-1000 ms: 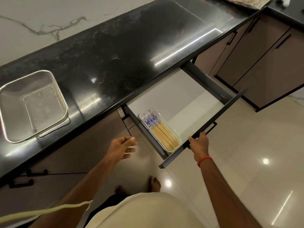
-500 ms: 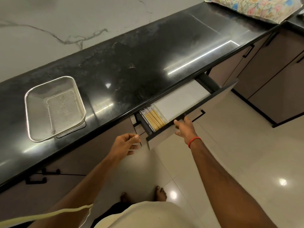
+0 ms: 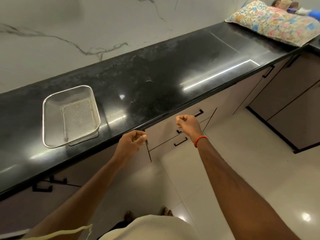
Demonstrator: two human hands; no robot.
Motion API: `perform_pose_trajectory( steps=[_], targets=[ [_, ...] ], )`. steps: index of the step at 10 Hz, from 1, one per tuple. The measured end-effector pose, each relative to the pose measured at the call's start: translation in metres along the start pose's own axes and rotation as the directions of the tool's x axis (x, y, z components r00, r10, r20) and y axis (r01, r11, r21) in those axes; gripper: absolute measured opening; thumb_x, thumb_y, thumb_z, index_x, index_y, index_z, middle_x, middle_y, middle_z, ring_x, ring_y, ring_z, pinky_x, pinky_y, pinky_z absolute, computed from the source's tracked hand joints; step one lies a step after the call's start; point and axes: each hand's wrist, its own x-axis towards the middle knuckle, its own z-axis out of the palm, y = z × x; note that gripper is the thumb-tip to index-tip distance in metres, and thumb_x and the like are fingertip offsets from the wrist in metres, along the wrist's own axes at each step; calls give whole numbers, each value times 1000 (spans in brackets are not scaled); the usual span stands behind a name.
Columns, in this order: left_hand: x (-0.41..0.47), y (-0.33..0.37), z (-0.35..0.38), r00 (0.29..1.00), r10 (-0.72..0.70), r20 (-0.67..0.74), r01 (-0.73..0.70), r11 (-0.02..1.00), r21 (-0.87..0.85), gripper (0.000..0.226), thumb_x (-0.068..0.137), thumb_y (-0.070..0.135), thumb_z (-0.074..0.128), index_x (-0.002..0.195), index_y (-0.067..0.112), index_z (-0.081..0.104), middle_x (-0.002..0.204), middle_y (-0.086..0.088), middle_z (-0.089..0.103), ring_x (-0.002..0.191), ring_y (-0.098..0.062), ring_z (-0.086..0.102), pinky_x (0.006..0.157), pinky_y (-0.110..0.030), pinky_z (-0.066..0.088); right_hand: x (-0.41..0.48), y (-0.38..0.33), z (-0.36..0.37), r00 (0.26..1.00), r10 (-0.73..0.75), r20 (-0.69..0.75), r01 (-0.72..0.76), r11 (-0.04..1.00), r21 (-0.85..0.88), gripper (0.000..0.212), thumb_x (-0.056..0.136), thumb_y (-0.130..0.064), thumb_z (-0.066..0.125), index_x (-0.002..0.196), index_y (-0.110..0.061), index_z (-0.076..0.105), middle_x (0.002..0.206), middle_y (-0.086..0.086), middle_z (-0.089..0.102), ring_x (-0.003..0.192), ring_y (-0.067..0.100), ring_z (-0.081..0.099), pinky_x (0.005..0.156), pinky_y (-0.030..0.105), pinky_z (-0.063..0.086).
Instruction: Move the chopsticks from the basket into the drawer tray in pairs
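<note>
The wire mesh basket (image 3: 71, 116) stands on the black counter (image 3: 155, 84) at the left, and no chopsticks lie in it. The drawer (image 3: 161, 135) under the counter edge is closed, so the tray and the chopsticks inside are hidden. My left hand (image 3: 131, 142) hovers in front of the counter edge to the left of the drawer, fingers curled, holding nothing. My right hand (image 3: 187, 124) hovers in front of the drawer face with curled fingers, also holding nothing; a red band circles its wrist.
A flowered cushion (image 3: 277, 23) lies on the counter's far right end. Black handles (image 3: 181, 142) stick out from the cabinet fronts below. A marble wall rises behind the counter. My bare feet stand on the glossy tiled floor (image 3: 242, 170).
The drawer, open a second ago with the chopsticks in their tray, has been pushed fully closed. My right hand has come off its front and curled; the view has tilted up.
</note>
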Motion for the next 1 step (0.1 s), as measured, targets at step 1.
perform_pose_trajectory(
  steps=[1],
  targets=[
    [2, 5, -8, 994, 71, -80, -68, 997, 41, 16, 96, 22, 68, 109, 13, 73, 79, 4, 67, 71, -9, 62, 69, -25, 49, 0, -20, 0, 987, -157, -19, 153, 980, -130, 19, 97, -26, 60, 103, -11, 71, 98, 8, 73, 95, 22, 67, 88, 36, 55]
  ],
)
